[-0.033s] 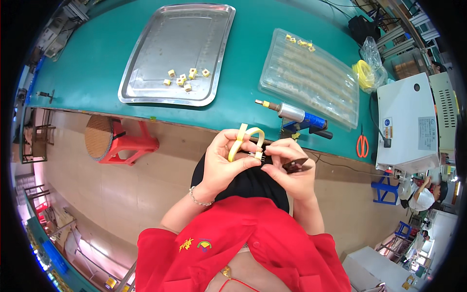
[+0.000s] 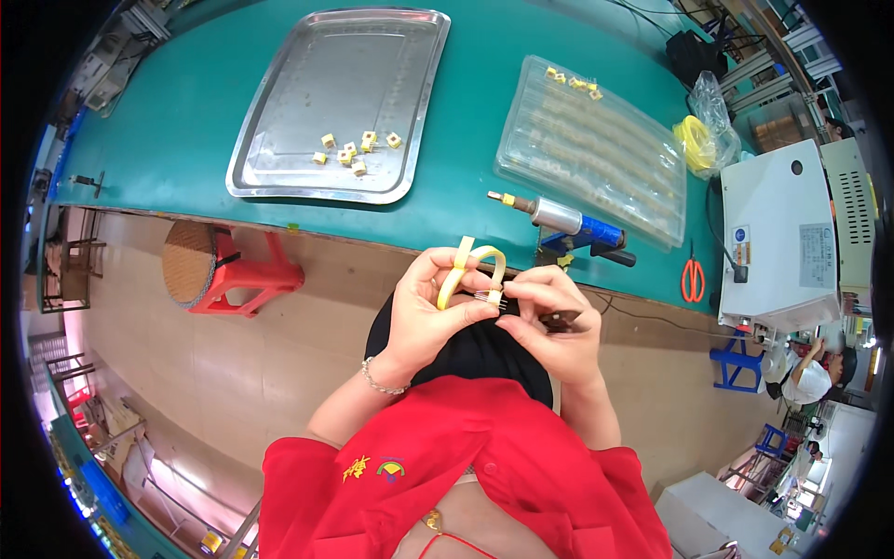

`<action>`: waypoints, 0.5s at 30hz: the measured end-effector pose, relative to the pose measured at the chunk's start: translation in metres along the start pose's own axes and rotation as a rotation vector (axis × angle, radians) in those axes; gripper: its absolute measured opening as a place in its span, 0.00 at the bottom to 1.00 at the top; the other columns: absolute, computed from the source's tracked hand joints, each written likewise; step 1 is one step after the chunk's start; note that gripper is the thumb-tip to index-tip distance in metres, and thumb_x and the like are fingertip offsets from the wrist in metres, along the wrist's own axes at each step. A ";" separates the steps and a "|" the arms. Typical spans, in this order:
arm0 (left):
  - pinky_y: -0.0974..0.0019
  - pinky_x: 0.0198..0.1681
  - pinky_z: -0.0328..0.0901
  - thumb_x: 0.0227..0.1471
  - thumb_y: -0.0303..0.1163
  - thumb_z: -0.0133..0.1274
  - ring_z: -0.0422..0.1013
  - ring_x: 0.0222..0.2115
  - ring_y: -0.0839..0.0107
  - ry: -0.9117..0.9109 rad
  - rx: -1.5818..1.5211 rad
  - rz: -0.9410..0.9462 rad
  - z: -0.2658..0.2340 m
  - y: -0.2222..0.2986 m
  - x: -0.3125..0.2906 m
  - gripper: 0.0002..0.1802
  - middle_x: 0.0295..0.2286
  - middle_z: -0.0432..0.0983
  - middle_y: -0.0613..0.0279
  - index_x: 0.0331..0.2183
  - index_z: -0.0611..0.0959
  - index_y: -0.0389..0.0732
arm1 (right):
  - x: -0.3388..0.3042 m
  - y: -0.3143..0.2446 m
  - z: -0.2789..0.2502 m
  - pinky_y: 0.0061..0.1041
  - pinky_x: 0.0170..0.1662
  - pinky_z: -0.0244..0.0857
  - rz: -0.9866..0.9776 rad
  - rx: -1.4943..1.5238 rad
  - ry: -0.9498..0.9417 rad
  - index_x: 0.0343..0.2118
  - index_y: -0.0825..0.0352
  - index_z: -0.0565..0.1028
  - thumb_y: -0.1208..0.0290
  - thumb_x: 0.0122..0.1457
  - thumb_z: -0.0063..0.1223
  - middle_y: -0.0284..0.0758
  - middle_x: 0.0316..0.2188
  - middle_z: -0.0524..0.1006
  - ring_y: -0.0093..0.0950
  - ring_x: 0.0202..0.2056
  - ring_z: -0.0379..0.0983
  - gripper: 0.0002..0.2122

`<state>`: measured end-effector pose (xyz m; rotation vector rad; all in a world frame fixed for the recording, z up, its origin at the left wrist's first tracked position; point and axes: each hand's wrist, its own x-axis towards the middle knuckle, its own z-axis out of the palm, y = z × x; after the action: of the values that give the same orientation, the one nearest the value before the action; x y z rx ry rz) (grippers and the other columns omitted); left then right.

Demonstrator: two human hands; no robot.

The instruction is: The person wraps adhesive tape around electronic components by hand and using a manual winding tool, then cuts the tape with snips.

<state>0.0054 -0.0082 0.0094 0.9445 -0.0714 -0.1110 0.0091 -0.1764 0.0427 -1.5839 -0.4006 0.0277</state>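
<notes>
My left hand (image 2: pixel 433 303) pinches a small pinned coil bobbin (image 2: pixel 494 297), pale with dark metal pins, between thumb and fingertips. A loop of yellow tape (image 2: pixel 453 279) runs over the fingers of that hand and curves down to the bobbin. My right hand (image 2: pixel 559 326) is closed round a dark brown tool (image 2: pixel 562 320), mostly hidden by the fingers, so its kind cannot be made out. The right thumb and index fingertip are close beside the bobbin's pins. Both hands are over my lap, in front of the table edge.
On the green table (image 2: pixel 475 112) lie a metal tray (image 2: pixel 307 93) with several yellow bobbins, a clear plastic case (image 2: pixel 596 149) with more on top, a blue-and-silver tool (image 2: pixel 577 228) and orange-handled scissors (image 2: pixel 693 279). A white machine (image 2: pixel 778 233) stands right; a red stool (image 2: pixel 247 270) stands left.
My right hand and the dark tool have shifted slightly left. The bobbin has turned a little in the left fingers; the left hand is otherwise still.
</notes>
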 end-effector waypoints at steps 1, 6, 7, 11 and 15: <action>0.69 0.36 0.71 0.40 0.13 0.56 0.73 0.33 0.69 0.008 -0.049 -0.044 0.001 0.000 -0.001 0.24 0.32 0.74 0.53 0.41 0.68 0.35 | 0.001 0.001 0.001 0.13 0.27 0.57 -0.003 -0.001 -0.002 0.36 0.71 0.75 0.89 0.41 0.59 0.37 0.33 0.70 0.16 0.25 0.62 0.16; 0.70 0.36 0.71 0.38 0.12 0.57 0.73 0.33 0.70 0.016 -0.058 -0.101 0.000 0.002 -0.002 0.26 0.32 0.74 0.54 0.41 0.68 0.36 | 0.005 0.001 0.001 0.14 0.27 0.57 -0.169 -0.207 -0.032 0.35 0.72 0.75 0.87 0.42 0.59 0.35 0.31 0.71 0.16 0.25 0.62 0.14; 0.69 0.38 0.71 0.37 0.13 0.58 0.73 0.34 0.68 0.004 -0.047 -0.083 -0.001 0.004 -0.004 0.27 0.34 0.74 0.52 0.42 0.68 0.36 | 0.005 0.002 0.001 0.14 0.27 0.57 -0.170 -0.209 -0.030 0.35 0.72 0.75 0.87 0.42 0.59 0.35 0.31 0.71 0.16 0.25 0.62 0.14; 0.61 0.47 0.67 0.36 0.13 0.59 0.69 0.43 0.61 -0.085 0.164 0.213 -0.003 0.001 -0.005 0.31 0.39 0.72 0.48 0.43 0.65 0.35 | 0.004 0.009 -0.001 0.17 0.33 0.61 0.145 0.276 -0.013 0.33 0.73 0.75 0.83 0.46 0.56 0.37 0.31 0.71 0.22 0.30 0.68 0.09; 0.61 0.46 0.68 0.38 0.13 0.58 0.70 0.42 0.61 -0.135 0.272 0.286 -0.003 0.001 -0.005 0.28 0.38 0.72 0.48 0.43 0.65 0.35 | -0.002 0.010 0.004 0.20 0.37 0.63 0.268 0.473 -0.006 0.34 0.73 0.75 0.81 0.49 0.56 0.35 0.32 0.72 0.23 0.34 0.69 0.09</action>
<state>0.0013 -0.0047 0.0081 1.1878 -0.3519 0.1031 0.0088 -0.1732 0.0322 -1.1590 -0.1658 0.3114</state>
